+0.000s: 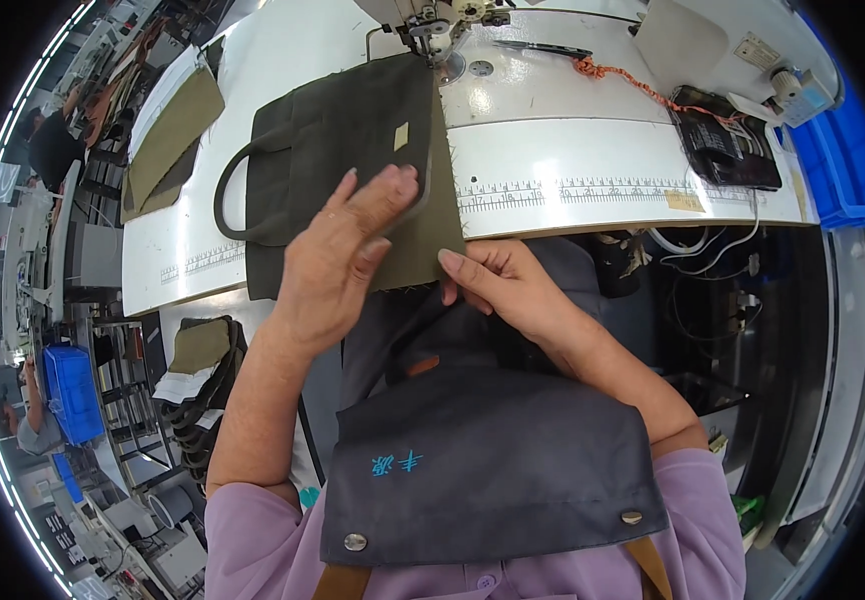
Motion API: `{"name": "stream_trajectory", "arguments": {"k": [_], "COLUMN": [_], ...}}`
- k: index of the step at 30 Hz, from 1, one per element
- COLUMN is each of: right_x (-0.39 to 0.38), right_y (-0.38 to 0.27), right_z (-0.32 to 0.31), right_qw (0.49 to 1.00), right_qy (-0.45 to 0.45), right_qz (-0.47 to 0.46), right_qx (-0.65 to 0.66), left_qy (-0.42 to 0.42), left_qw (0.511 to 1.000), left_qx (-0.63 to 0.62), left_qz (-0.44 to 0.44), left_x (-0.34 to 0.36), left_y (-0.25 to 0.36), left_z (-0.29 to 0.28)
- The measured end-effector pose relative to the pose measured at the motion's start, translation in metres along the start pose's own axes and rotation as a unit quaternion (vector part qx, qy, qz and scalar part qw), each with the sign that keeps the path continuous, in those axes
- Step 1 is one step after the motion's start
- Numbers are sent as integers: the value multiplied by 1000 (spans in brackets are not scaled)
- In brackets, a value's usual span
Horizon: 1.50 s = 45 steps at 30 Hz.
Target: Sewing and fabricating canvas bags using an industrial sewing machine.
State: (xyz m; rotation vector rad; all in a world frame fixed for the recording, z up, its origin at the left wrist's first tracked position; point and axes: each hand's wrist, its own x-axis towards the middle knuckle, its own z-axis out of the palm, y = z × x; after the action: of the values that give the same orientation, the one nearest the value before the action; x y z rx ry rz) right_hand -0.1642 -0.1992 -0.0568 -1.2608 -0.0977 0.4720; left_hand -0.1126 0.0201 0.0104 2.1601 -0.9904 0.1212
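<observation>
White sewing table (573,150): L hand (338,255) flat, open on olive fabric piece (353,130); R hand (498,280) pinches hem. Aligning step; next needs feed under needle (440,45).

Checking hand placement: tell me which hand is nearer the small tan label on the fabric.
Left. The left hand lies flat on the fabric just below the label; the right hand pinches the lower edge, farther away.

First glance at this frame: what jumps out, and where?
Centre frame, the left hand lies flat on a dark olive fabric bag piece with a looped handle, spread on the white sewing table under the sewing machine head at the top edge. The right hand pinches the fabric's lower edge at the table's front. An orange braided cord trails toward a black pouch at upper right.
</observation>
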Motion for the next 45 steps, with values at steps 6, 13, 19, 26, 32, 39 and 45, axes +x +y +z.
{"name": "stream_trajectory", "arguments": {"k": [6,13,19,26,32,39,45], "right_x": [0,-1,-1,-1,0,-5,-15], "right_y": [1,5,15,14,20,7,-9], "right_z": [10,9,9,8,5,6,-3], "right_qw": [998,994,994,996,996,996,966], "right_qy": [38,40,68,55,50,56,61], "right_qz": [-57,-98,-78,-64,-73,-50,-111], "right_qx": [4,-15,18,20,5,-36,-227], "left_qy": [-94,-136,-131,-112,-51,-11,15], "left_qw": [991,980,972,966,942,933,928], "left_qx": [89,142,179,217,322,350,359], "left_qz": [33,42,82,87,73,84,102], "left_x": [-6,-3,-2,-6,-13,-18,-16], "left_y": [-1,-2,4,0,7,-1,-4], "left_z": [18,11,17,28,48,58,60]}}
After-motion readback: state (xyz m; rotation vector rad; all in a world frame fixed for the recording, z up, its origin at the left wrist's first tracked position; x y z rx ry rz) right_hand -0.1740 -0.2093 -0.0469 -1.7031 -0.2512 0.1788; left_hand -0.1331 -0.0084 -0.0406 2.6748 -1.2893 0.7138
